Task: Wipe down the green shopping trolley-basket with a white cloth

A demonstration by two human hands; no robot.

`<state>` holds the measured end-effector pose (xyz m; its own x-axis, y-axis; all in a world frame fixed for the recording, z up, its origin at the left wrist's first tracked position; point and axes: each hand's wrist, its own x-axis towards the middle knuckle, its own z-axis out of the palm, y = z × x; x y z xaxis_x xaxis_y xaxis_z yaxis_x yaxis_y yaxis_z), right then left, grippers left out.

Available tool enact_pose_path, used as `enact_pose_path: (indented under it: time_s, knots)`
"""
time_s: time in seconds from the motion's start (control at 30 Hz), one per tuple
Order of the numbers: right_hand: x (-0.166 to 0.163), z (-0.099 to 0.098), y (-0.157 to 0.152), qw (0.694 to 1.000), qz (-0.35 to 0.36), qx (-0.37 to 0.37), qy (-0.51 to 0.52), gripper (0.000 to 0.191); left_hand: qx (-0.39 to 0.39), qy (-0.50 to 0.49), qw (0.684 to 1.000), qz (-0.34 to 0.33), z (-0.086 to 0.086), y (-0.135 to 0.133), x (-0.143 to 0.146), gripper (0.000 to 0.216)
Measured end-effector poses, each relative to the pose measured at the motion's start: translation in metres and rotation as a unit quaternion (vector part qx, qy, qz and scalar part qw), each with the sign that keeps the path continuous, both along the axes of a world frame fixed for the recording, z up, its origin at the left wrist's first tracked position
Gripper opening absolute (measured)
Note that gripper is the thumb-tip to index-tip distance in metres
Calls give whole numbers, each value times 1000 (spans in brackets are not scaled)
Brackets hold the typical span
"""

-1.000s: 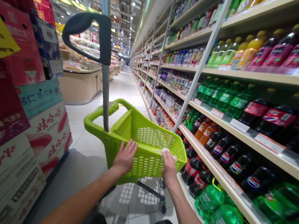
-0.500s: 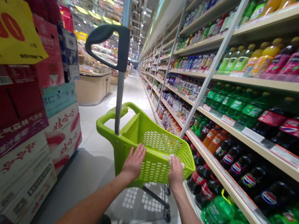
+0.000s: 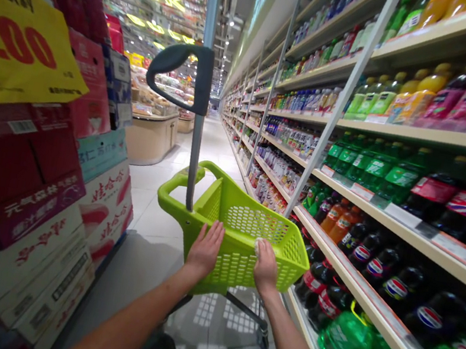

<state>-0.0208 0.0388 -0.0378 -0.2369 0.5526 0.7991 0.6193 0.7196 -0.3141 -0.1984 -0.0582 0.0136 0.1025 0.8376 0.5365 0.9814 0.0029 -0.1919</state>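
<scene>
A lime-green plastic shopping basket on wheels (image 3: 251, 226) stands in the aisle just in front of me. My left hand (image 3: 204, 249) lies flat on its near wall, fingers stretched up to the rim. My right hand (image 3: 265, 267) presses a small white cloth (image 3: 259, 243) against the near rim, fingers curled over it. The basket's grey pull handle (image 3: 183, 72) rises on a metal pole (image 3: 195, 156) at the far left side. The basket looks empty inside.
Shelves of soft-drink bottles (image 3: 392, 190) run along my right, close to the basket. Stacked red and white cartons (image 3: 42, 207) with a yellow price sign (image 3: 16, 49) stand on my left. The white tiled aisle (image 3: 216, 141) stretches ahead, with a counter (image 3: 149, 136) at the left.
The view has shifted left and nearer, so the basket sits further right in frame. My right hand with the cloth has slid slightly left along the near rim.
</scene>
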Motion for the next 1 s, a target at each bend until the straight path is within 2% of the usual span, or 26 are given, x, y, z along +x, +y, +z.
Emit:
enact_pose_path:
  time_s: [0.17,0.27,0.43,0.5,0.6,0.7,0.8,0.93,1.0]
  knots:
    - [-48,12,-20,997,76,5,-23,52,-26,-11,999,-15,9,-3,5,51]
    - [-52,17,-23,995,93,13,-17,56,-10,-43,999,-19,23,-16,-10,53]
    - [-44,15,-18,995,90,8,34,55,137,-129,975,119,49,-43,-69,57]
    - [-61,20,-25,994,105,4,41,54,132,-129,972,149,55,-49,-87,57]
    - [-105,37,-44,990,140,-2,30,54,79,-107,979,155,61,-51,-95,57]
    - [-144,64,-66,981,192,11,11,50,62,-93,981,158,62,-52,-92,58]
    - [-162,102,-79,967,245,59,23,44,56,-90,982,155,61,-54,-90,60]
    - [-170,177,-74,949,253,167,88,40,52,-91,982,159,60,-55,-89,61]
    - [-175,213,-62,942,244,218,75,36,48,-92,982,157,60,-55,-89,62]
